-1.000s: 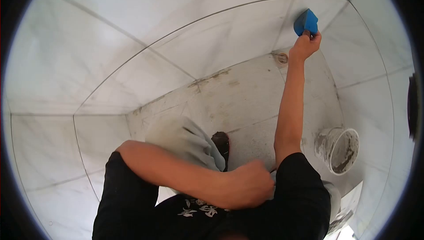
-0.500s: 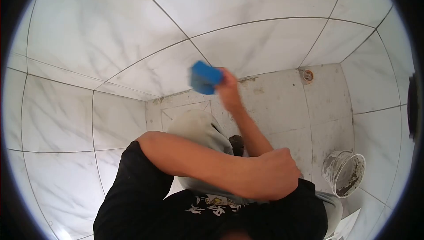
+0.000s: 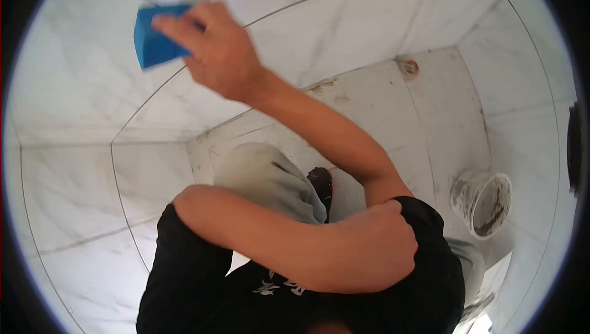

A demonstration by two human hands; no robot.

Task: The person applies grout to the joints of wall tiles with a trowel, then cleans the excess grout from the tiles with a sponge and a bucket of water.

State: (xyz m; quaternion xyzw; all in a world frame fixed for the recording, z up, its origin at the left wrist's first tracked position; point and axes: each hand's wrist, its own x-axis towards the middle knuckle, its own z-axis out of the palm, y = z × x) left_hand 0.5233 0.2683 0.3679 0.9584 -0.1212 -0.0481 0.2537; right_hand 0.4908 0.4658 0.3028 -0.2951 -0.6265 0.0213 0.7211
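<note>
The right hand grips a blue block by its right-hand end, fingers over its face. The block lies at the far left, against or just off the tiled wall; contact is unclear. Its longer side seems to run roughly sideways. The left hand, apart from it, is curled near the right upper arm; whether it grips anything cannot be told. Bare wall stretches rightward to the corner. Below are the knee, shoe and, well right, a tilted bucket.
</note>
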